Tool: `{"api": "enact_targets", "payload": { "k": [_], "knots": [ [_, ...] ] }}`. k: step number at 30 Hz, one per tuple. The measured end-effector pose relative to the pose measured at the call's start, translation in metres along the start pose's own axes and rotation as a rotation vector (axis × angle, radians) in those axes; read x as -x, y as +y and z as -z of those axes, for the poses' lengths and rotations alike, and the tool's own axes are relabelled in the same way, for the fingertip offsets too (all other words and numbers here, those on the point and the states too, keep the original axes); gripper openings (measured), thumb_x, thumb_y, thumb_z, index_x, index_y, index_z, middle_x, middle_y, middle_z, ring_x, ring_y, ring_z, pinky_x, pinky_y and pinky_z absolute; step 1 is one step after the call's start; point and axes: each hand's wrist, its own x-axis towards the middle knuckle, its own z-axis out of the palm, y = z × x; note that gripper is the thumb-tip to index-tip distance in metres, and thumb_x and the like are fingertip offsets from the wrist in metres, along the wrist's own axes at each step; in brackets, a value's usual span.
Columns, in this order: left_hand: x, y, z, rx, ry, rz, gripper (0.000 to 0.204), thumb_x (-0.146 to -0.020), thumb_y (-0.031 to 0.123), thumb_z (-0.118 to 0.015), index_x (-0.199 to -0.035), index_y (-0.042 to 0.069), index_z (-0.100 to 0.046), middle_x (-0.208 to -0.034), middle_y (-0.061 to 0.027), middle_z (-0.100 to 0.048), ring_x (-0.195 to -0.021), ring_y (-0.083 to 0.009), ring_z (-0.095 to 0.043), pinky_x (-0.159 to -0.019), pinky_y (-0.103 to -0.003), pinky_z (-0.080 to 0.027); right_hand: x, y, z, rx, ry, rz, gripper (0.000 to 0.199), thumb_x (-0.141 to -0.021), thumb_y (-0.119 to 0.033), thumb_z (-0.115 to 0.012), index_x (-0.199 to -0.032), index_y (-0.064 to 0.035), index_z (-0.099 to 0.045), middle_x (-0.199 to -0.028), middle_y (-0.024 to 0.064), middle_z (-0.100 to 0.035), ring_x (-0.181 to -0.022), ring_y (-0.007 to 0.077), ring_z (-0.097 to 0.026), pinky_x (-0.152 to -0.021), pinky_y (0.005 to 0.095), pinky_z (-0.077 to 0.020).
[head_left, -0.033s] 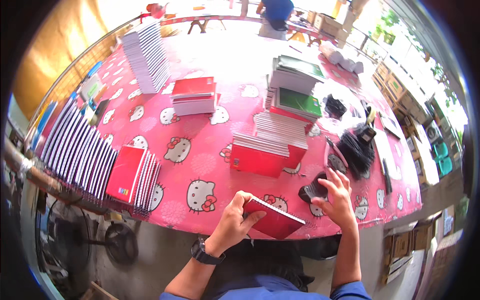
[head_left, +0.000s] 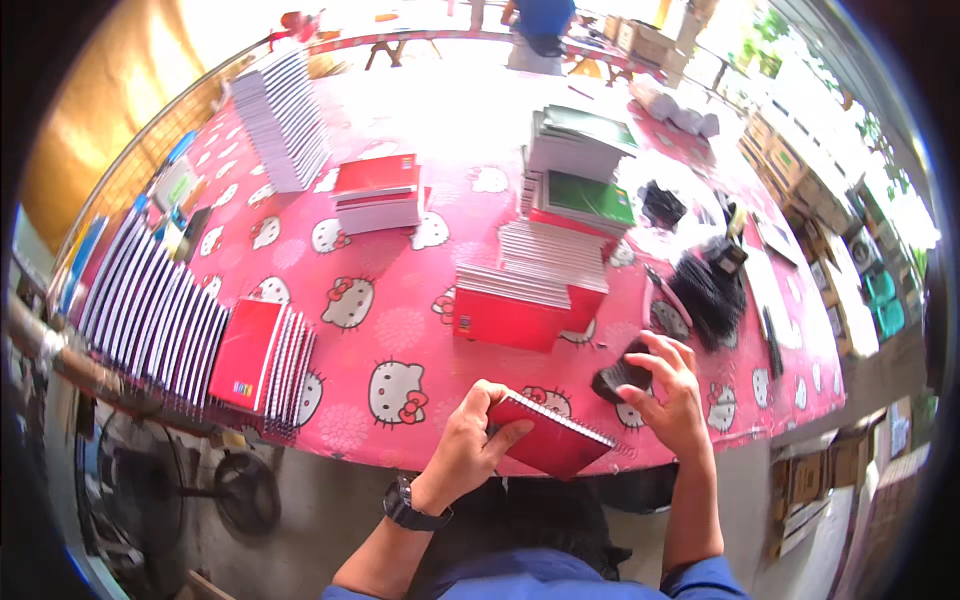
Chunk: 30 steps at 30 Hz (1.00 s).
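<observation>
My left hand (head_left: 472,440) is closed on a red spiral notebook (head_left: 548,440), its coil edge facing up and away from me, over the table's near edge. Thumb and fingers pinch its left end. My right hand (head_left: 675,395) is held to the right of the notebook, fingers curved and apart. Its fingertips are at a small black object (head_left: 622,376); I cannot tell whether they touch it. A bit of loose coil (head_left: 625,452) shows at the notebook's right end. Beyond lie stacked red notebooks (head_left: 510,318) and bundled black binding coils (head_left: 706,300).
The table has a pink cartoon-cat cover (head_left: 390,325). Spiral-bound notebooks (head_left: 155,310) line its left side, next to a red-covered group (head_left: 245,355). A tall stack (head_left: 282,125) and green-covered books (head_left: 590,200) stand farther back. A fan (head_left: 245,490) is below; boxes (head_left: 800,185) are at right.
My right hand has moved slightly left, its thumb and index finger nearer the black object. The view has shifted a little; my left hand keeps the notebook.
</observation>
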Motion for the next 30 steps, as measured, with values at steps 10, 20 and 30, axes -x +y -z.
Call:
{"api": "enact_targets", "payload": {
  "k": [10,20,30],
  "knots": [
    [0.009,0.019,-0.013,0.055,0.156,-0.015,0.021,-0.076,0.003,-0.076,-0.088,0.003,-0.059,-0.079,-0.004,-0.063,-0.07,-0.0086,-0.062,-0.061,-0.023,-0.051,-0.015,-0.081,-0.021,-0.735,-0.039,0.123,0.025,-0.08,-0.009,-0.072,-0.102,-0.0049,-0.063,-0.088,0.0093,-0.063,-0.081,0.0234,-0.062,-0.071,0.034,-0.0514],
    [0.015,0.028,-0.009,0.088,0.128,-0.01,0.017,-0.078,0.0,-0.074,-0.088,0.002,-0.06,-0.08,-0.0032,-0.063,-0.072,-0.0067,-0.061,-0.063,-0.022,-0.051,-0.022,-0.086,-0.026,-0.72,0.001,0.269,0.022,-0.076,-0.017,-0.076,-0.089,-0.0052,-0.063,-0.079,0.0073,-0.056,-0.074,0.025,-0.056,-0.063,0.0356,-0.0481],
    [0.019,0.032,0.016,0.073,0.109,0.086,0.021,-0.079,0.002,-0.075,-0.092,0.003,-0.059,-0.08,-0.0005,-0.061,-0.073,-0.0046,-0.057,-0.066,-0.022,-0.049,-0.019,-0.097,-0.037,-0.538,-0.147,0.346,0.042,-0.077,-0.022,-0.073,-0.112,-0.0034,-0.059,-0.105,0.0119,-0.06,-0.095,0.0288,-0.057,-0.08,0.0385,-0.0492]
  ]
}}
